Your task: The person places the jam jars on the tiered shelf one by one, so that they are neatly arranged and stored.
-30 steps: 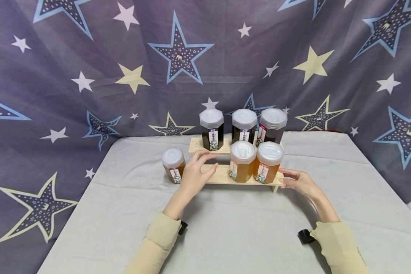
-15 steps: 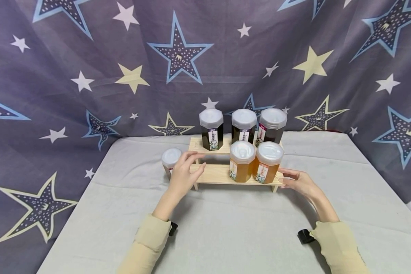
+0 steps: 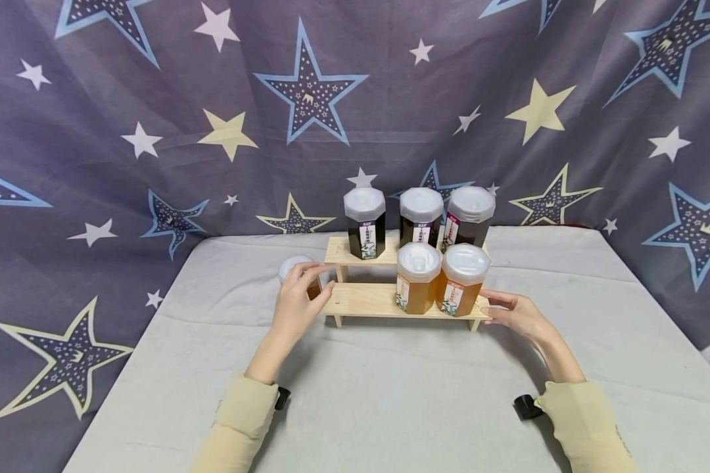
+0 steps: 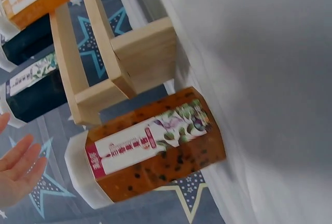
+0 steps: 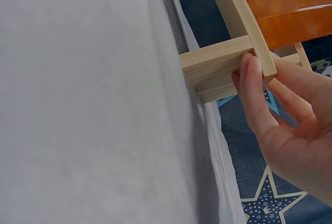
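Observation:
A two-tier wooden shelf (image 3: pixel 357 300) stands on the table. At its right end, the thumb and fingers of my right hand (image 3: pixel 523 320) pinch the lower board, as the right wrist view shows up close. My left hand (image 3: pixel 292 307) hovers beside the shelf's left end, fingers spread and holding nothing. Partly hidden behind it in the head view is a jar with a white lid; the left wrist view shows this jar (image 4: pixel 155 154) upright on the cloth, amber with dark specks. Two amber jars (image 3: pixel 417 297) (image 3: pixel 458 301) occupy the lower board's right half.
Three dark jars (image 3: pixel 366 235) with pale lids line the upper board (image 3: pixel 338 251). A light grey cloth (image 3: pixel 414 401) covers the table. Behind it hangs a purple-grey curtain (image 3: pixel 390 125) printed with stars.
My left hand has moved left, away from the front of the shelf and over towards the speckled jar, now covering part of it. My right hand stays at the shelf's right end.

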`<action>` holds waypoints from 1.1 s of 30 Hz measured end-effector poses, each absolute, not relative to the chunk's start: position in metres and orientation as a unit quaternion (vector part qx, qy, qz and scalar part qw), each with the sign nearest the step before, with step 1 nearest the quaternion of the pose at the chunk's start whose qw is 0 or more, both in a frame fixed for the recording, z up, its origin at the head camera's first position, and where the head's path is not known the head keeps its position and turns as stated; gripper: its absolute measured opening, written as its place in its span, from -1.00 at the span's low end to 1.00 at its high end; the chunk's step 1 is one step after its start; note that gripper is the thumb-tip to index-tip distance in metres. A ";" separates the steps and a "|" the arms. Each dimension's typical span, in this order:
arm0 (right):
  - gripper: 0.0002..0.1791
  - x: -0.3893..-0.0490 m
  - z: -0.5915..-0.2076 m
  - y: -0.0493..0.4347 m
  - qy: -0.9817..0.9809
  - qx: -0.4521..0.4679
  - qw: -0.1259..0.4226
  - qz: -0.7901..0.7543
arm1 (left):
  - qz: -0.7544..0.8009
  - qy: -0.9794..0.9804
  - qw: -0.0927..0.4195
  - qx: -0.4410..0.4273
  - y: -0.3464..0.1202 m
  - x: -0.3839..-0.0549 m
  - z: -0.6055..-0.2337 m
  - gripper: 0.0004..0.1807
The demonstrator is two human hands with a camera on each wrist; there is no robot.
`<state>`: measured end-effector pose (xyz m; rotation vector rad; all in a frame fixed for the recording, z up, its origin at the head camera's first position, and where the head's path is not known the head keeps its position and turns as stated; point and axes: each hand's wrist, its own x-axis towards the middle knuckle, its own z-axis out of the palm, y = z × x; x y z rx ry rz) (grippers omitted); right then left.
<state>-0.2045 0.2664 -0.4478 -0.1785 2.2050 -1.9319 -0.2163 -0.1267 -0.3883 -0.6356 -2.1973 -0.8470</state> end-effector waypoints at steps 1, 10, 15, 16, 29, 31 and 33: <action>-0.41 -0.205 -0.448 0.266 0.746 -0.061 0.102 -0.655 | -0.325 -0.847 0.343 -0.242 -0.128 -0.216 -0.389 -0.73; -0.41 -0.204 -0.447 0.266 0.747 -0.058 0.102 -0.654 | -0.322 -0.863 0.324 -0.216 -0.141 -0.217 -0.388 -0.69; -0.40 -0.204 -0.447 0.266 0.750 -0.052 0.103 -0.651 | -0.314 -0.876 0.310 -0.195 -0.148 -0.218 -0.391 -0.66; -0.40 -0.204 -0.447 0.266 0.750 -0.051 0.104 -0.651 | -0.315 -0.880 0.303 -0.188 -0.149 -0.218 -0.391 -0.65; -0.41 -0.205 -0.449 0.267 0.749 -0.057 0.105 -0.652 | -0.312 -0.899 0.274 -0.142 -0.158 -0.226 -0.396 -0.58; -0.41 -0.205 -0.449 0.267 0.749 -0.058 0.104 -0.652 | -0.313 -0.901 0.267 -0.137 -0.159 -0.227 -0.397 -0.56; -0.41 -0.205 -0.450 0.267 0.748 -0.063 0.101 -0.653 | -0.314 -0.905 0.257 -0.130 -0.160 -0.228 -0.398 -0.54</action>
